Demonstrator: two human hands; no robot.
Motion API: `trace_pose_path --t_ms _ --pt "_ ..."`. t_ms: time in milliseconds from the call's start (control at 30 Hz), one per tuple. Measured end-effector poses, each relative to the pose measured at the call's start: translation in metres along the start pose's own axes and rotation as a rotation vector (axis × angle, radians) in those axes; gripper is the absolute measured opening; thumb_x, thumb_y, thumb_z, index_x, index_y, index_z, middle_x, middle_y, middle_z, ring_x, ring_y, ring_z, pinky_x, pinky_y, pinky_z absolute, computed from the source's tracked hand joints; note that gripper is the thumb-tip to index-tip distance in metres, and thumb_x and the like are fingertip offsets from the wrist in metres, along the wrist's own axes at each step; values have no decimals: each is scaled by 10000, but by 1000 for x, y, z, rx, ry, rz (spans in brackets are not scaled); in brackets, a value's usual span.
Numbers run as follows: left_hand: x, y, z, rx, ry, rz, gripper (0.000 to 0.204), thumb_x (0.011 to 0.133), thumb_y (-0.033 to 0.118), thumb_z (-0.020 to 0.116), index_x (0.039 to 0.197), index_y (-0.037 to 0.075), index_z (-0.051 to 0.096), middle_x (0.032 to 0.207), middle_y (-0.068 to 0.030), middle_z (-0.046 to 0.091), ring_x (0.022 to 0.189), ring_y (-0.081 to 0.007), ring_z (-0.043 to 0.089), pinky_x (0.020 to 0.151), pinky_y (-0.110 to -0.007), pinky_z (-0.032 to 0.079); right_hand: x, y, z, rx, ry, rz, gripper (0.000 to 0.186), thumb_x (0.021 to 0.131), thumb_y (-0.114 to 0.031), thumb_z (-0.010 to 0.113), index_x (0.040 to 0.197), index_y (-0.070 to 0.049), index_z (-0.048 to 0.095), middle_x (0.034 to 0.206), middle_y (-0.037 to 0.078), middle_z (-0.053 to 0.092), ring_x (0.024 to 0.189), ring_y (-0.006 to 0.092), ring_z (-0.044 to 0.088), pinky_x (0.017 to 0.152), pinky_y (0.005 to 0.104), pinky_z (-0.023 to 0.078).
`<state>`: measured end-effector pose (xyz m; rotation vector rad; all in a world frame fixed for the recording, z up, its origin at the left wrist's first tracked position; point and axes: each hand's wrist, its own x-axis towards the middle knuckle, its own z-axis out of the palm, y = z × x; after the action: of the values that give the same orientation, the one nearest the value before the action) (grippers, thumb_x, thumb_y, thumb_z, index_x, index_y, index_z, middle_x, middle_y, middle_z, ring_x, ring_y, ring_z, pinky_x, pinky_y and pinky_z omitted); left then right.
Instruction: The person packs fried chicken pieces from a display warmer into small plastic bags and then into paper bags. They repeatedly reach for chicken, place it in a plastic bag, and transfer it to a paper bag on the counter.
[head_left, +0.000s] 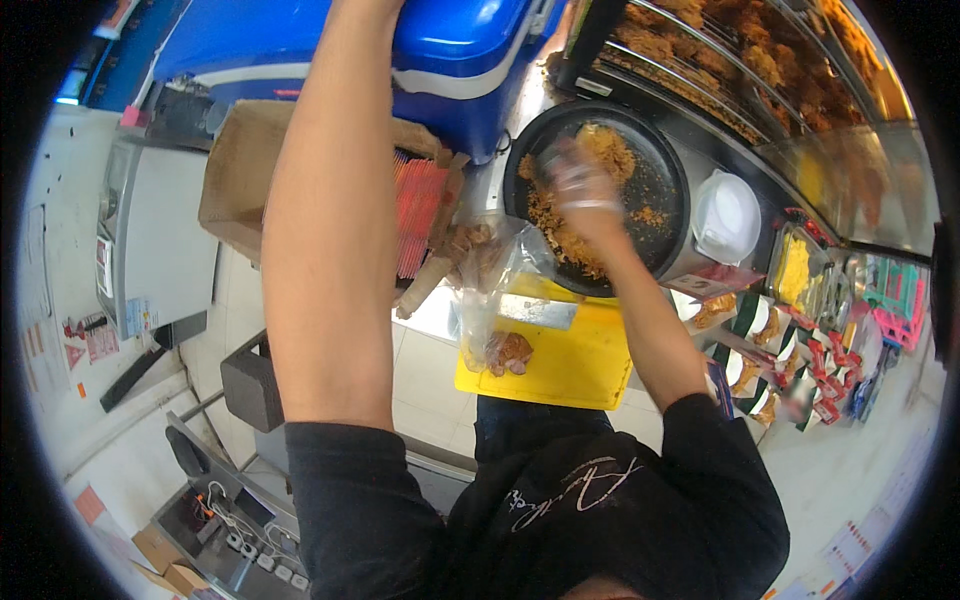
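Note:
My left forearm stretches up past the blue cooler [460, 30] and out at the top edge, so that hand is out of sight. My right hand [580, 180], in what looks like a clear glove, is inside a round black pan [650, 250] among orange-brown crumbs and fried pieces [605, 150]; motion blurs its fingers. Below the pan, a clear plastic bag [520, 250] with brown contents hangs over a yellow board [590, 380], where pieces of meat or coated food [510, 350] lie.
A cardboard box [225, 190] holds red packets [420, 215]. A display case [700, 45] of fried food stands upper right. A white container [725, 215], a tray of yellow food [795, 265] and several packed portions [750, 370] sit right. A metal appliance [165, 235] stands left.

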<state>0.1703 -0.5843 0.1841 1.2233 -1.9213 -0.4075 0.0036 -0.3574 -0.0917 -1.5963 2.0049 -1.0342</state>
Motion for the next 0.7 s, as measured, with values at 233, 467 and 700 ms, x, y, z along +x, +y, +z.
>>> trace_pose_path --t_ms 233,467,700 --pt "1 -10 32 534 -149 28 615 979 518 426 1315 30 592 1429 -280 471 1348 -388 430 1133 -466 307 2 16 -73 620 -50 647 389 995 -326 564 1322 -117 577 1316 78 591 1166 260 575 928 434 493" --pt "88 -56 48 634 -282 -58 768 982 546 409 1465 -51 392 1530 -252 377 1456 -380 307 1187 -512 249 -6 98 -155 -152 -676 584 330 991 -339 503 1214 -160 668 1150 112 680 935 272 664 846 424 511" --pt "133 -40 84 657 -156 -254 693 990 522 426 1399 -31 499 1486 -241 447 1431 -375 358 1157 -552 270 172 4 -242 -836 340 -745 382 783 10 627 1149 -92 658 1044 134 692 935 359 656 870 461 541"
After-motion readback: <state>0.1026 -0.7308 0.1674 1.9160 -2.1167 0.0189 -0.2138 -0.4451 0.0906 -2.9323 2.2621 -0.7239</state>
